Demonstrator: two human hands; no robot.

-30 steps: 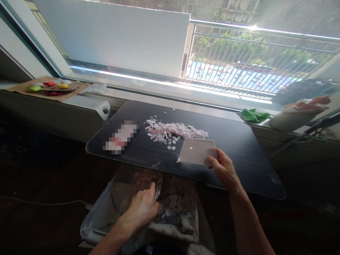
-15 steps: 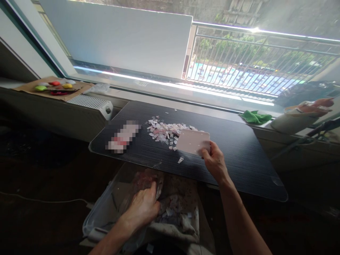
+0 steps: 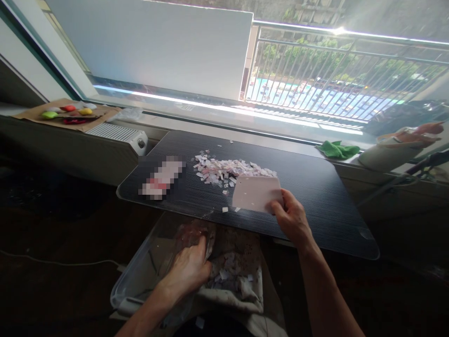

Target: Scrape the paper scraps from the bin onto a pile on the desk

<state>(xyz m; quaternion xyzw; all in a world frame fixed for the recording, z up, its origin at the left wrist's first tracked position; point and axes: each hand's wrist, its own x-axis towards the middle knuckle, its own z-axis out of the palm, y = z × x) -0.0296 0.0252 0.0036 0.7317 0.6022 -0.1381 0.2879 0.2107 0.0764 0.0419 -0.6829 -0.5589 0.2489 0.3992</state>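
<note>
My right hand (image 3: 293, 215) grips a pale pinkish flat scraper (image 3: 254, 192) by its right end. The scraper is tilted over the dark table (image 3: 315, 201), at the near side of a heap of small white and pink paper-like scraps (image 3: 228, 166). One loose scrap (image 3: 225, 209) lies to its left near the table's front edge. Below that edge, my left hand (image 3: 189, 267) is closed on a crinkled clear plastic bag (image 3: 192, 234) with something reddish showing through. Under the hand, a pale cloth-lined container (image 3: 259, 290) holds more scraps.
A clear plastic bin (image 3: 122, 281) stands below the table. A pixelated item (image 3: 163, 180) lies on the table's left. Along the window are a radiator (image 3: 121, 138), brown paper (image 3: 31, 110) with coloured lumps, a green cloth (image 3: 336, 150) and a white bucket (image 3: 380, 157).
The scraper in my right hand has come slightly towards me and right, uncovering more of the heap's right end. A scrap now lies left of the scraper. My left hand stays nearly still.
</note>
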